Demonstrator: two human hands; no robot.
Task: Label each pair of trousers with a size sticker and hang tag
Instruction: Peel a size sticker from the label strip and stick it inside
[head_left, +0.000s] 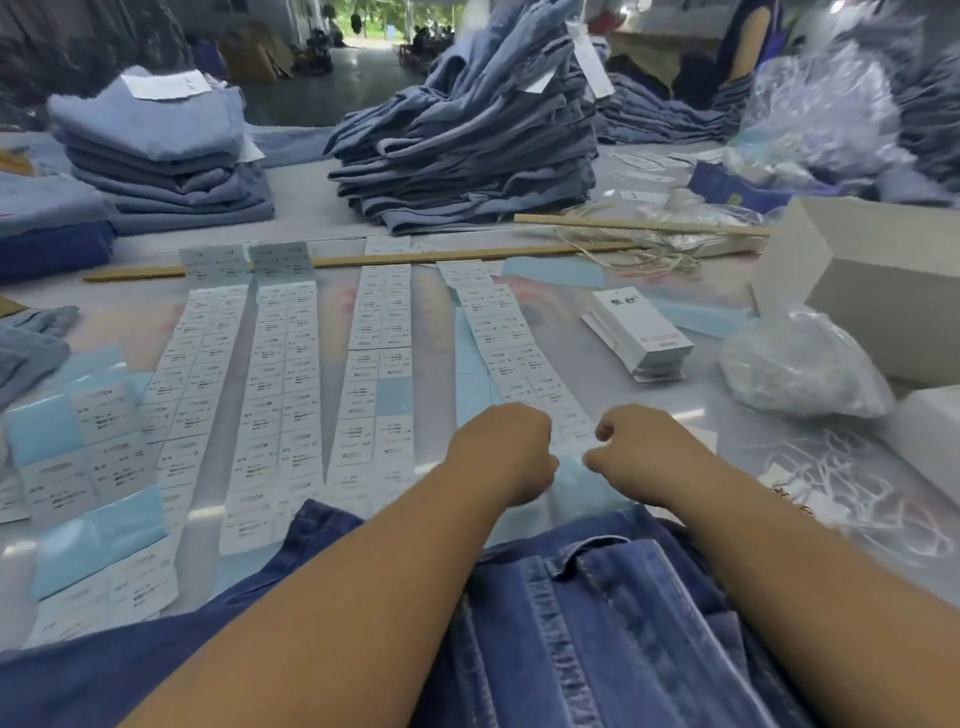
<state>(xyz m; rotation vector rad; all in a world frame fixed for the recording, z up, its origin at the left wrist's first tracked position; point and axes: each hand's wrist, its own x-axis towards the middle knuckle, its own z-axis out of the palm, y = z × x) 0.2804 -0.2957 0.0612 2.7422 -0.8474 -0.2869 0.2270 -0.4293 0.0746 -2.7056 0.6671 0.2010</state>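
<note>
A pair of dark blue denim trousers (597, 623) lies at the table's near edge under my forearms. Several long strips of white size stickers (280, 364) on pale blue backing run across the table. My left hand (506, 452) and my right hand (641, 452) sit with curled fingers at the near end of the rightmost sticker strip (524, 353). Each hand seems to pinch that strip's end, though the fingertips are mostly hidden. A stack of white hang tags (644, 327) lies further back on the right.
Two piles of folded light blue trousers (467, 130) (156, 145) stand at the back. Wooden sticks (363, 260) lie across the table. White boxes (883, 291), a plastic bag (800, 364) and loose white strings (841, 483) crowd the right side. A person stands at the far right.
</note>
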